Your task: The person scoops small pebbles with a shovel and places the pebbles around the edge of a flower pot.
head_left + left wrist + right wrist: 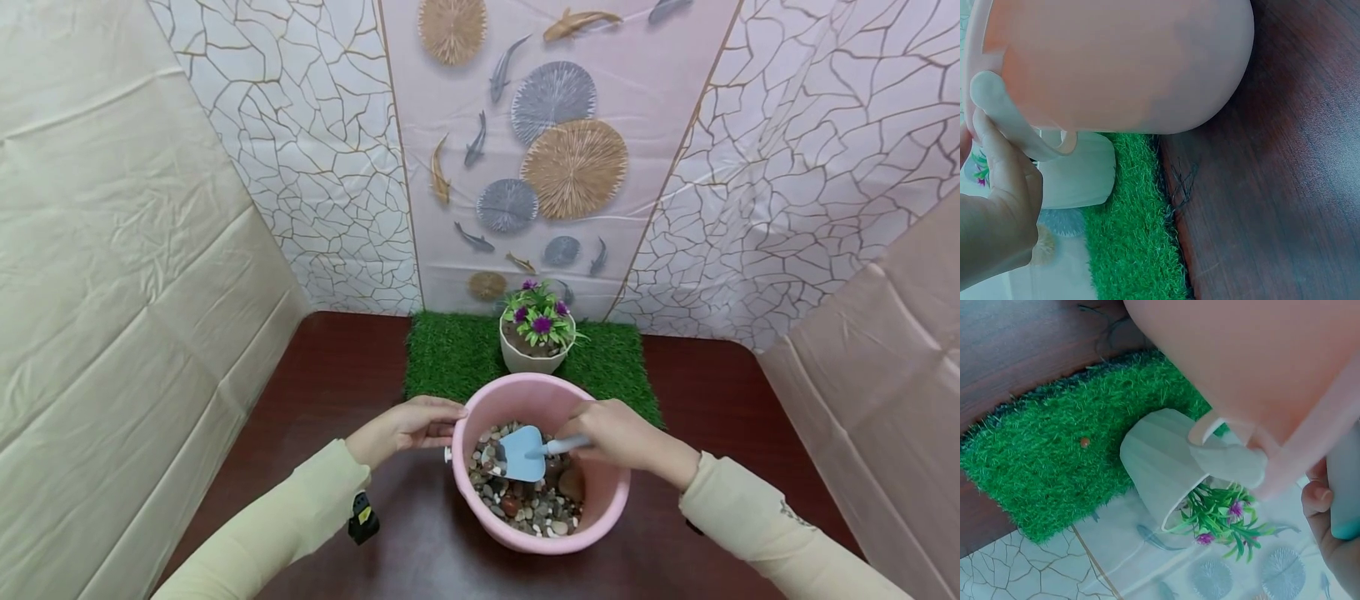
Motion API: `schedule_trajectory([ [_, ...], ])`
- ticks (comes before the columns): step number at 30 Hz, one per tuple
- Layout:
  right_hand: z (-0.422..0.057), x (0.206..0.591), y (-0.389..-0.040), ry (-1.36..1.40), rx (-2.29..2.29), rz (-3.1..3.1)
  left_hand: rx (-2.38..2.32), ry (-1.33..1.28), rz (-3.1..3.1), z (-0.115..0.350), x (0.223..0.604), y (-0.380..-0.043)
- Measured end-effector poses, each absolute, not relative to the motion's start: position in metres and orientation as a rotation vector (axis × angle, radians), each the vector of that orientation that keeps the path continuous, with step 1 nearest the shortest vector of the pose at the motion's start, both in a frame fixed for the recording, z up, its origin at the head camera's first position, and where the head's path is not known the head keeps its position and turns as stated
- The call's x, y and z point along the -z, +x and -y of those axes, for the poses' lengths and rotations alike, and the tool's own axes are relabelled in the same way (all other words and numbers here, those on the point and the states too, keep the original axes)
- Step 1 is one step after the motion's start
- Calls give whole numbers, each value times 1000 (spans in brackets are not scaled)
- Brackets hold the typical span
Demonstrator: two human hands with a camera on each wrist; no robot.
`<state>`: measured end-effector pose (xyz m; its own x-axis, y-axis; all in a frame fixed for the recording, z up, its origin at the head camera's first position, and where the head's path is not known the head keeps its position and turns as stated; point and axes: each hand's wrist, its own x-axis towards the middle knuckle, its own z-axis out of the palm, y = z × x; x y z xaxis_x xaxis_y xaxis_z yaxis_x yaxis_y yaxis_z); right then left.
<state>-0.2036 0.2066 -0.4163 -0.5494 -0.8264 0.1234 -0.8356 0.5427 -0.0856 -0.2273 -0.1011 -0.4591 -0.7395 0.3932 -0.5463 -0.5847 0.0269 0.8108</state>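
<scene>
A pink bucket (536,546) stands on the table, with mixed pebbles (536,510) over its bottom. My left hand (420,423) holds the bucket's left rim, its fingers beside the white handle (1013,122) in the left wrist view. Inside the bucket, my right hand (615,432) grips the handle of a light blue trowel (522,454). The trowel's blade points left over the pebbles, with a few small stones at its tip. In the right wrist view only the thumb side of that hand and a piece of the trowel (1344,481) show.
Behind the bucket, a white pot (534,360) with purple flowers stands on a green grass mat (453,358). One small brown pebble (1085,442) lies on the mat. Dark red wood (330,367) forms the tabletop; patterned cloth (330,167) hangs behind it.
</scene>
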Motion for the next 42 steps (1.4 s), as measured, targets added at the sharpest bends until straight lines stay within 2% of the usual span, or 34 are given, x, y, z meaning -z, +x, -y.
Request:
schedule_trajectory([
  [42, -251, 361, -214, 1193, -228, 2791, -1789, -216, -1604, 101, 460, -229],
])
